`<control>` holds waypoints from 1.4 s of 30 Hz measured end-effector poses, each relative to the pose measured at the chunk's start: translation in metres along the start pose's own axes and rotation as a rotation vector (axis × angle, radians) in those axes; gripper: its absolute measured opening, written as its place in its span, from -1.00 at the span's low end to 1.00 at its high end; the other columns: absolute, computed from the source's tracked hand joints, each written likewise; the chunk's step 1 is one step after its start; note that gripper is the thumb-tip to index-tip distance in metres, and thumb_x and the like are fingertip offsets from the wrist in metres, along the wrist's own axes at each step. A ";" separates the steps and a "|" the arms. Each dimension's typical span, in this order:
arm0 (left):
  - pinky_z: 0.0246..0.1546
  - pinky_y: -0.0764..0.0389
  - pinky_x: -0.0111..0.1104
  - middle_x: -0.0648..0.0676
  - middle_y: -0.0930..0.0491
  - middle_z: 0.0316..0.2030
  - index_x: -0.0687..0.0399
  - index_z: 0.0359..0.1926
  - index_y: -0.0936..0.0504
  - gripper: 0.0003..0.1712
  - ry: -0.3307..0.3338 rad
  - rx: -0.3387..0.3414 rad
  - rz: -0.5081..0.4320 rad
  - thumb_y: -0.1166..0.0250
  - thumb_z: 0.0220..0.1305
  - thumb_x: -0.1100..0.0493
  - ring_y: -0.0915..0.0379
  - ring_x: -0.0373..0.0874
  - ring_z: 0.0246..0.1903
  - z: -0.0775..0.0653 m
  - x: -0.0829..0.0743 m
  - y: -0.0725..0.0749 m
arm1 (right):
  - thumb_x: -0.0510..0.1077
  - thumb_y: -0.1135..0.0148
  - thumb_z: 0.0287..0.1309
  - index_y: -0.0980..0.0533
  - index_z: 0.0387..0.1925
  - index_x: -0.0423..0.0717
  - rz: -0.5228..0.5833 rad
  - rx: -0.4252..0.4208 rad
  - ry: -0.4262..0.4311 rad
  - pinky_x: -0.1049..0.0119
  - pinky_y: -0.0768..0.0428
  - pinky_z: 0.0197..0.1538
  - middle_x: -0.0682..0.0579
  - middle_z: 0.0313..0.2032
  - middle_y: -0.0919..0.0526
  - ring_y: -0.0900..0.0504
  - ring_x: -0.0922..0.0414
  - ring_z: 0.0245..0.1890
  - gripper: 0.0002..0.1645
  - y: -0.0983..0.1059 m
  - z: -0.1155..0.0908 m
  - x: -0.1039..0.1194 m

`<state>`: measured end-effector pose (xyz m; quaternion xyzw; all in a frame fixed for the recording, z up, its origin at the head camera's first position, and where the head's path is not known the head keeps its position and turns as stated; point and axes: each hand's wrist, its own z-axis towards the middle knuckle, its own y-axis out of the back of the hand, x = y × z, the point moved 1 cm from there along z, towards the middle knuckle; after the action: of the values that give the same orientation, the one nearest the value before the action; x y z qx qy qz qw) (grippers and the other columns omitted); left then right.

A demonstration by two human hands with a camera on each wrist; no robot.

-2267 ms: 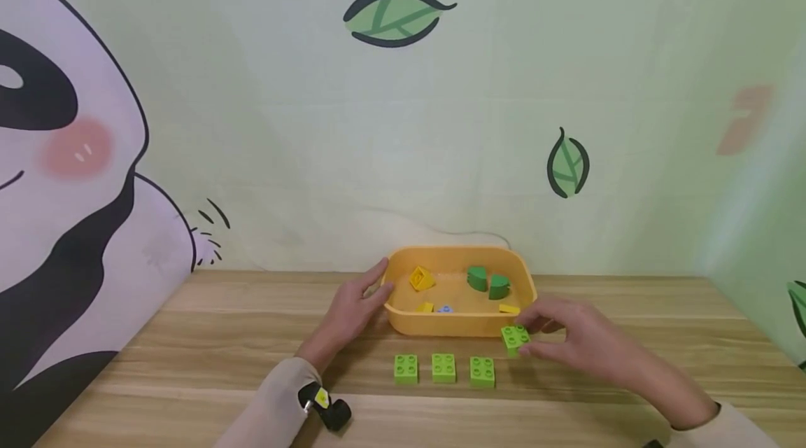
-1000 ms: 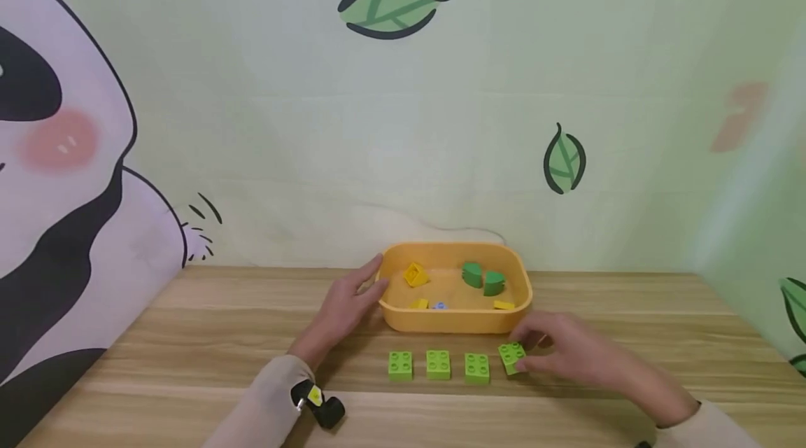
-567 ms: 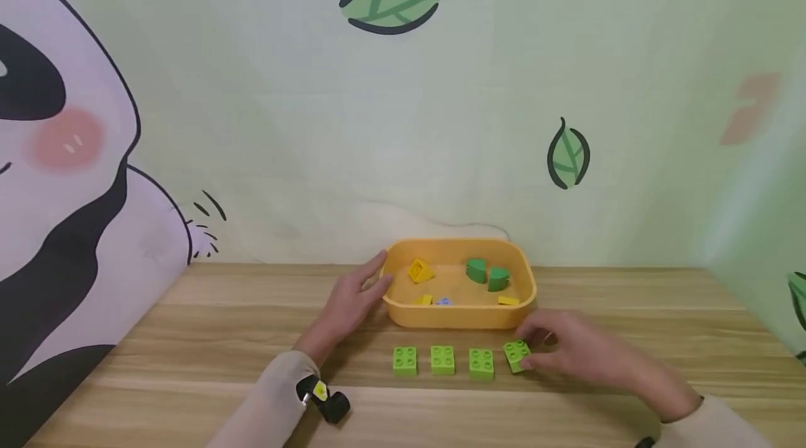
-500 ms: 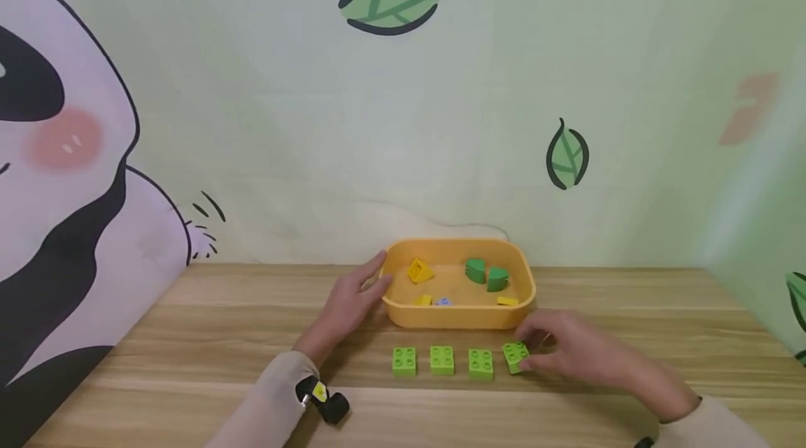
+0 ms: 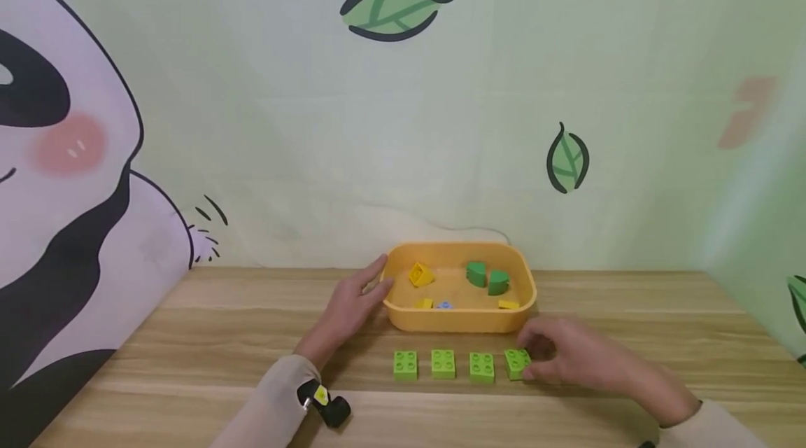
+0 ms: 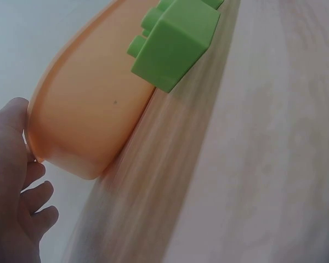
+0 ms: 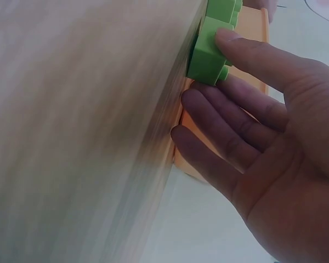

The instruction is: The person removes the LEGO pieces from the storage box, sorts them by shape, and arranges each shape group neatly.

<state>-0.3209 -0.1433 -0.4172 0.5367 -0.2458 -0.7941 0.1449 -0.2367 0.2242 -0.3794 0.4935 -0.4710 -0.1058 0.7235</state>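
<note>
My right hand point(image 5: 576, 357) pinches a lime-green toy brick point(image 5: 516, 362) at the right end of a row on the table. Its thumb lies on the brick in the right wrist view, with the other fingers spread below. Three matching bricks stand left of it: a left one point(image 5: 405, 365), a middle one point(image 5: 443, 364) and one next to the held brick point(image 5: 481, 367). All show four-stud tops. My left hand point(image 5: 349, 304) touches the left end of an orange tray point(image 5: 460, 320) with thumb and forefinger extended; its lower fingers hang loosely bent in the left wrist view.
Inside the tray lie two dark green curved pieces point(image 5: 498, 283), a yellow slanted piece point(image 5: 420, 275), more yellow bits and a small blue piece point(image 5: 444, 306). Behind the wooden table point(image 5: 252, 336) hangs a printed cloth point(image 5: 283, 119).
The right hand has brought its brick from beside the tray's front wall down and nearer to me, into the row, and turned it straighter. The left hand stays at the tray.
</note>
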 end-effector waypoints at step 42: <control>0.56 -0.16 0.01 0.02 -0.24 0.58 0.06 0.62 -0.28 -0.29 0.029 0.002 0.010 -0.17 0.63 -0.09 -0.15 0.05 0.56 -0.001 0.000 -0.002 | -0.08 -0.53 0.29 -0.71 -0.01 -0.09 0.069 -0.025 -0.056 0.18 -0.75 0.00 0.14 -0.10 -0.76 -0.69 0.20 -0.12 -0.70 0.018 -0.002 0.011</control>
<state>-0.3198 -0.1418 -0.4185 0.5468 -0.2471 -0.7853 0.1522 -0.2350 0.2276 -0.3590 0.4649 -0.5065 -0.1005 0.7192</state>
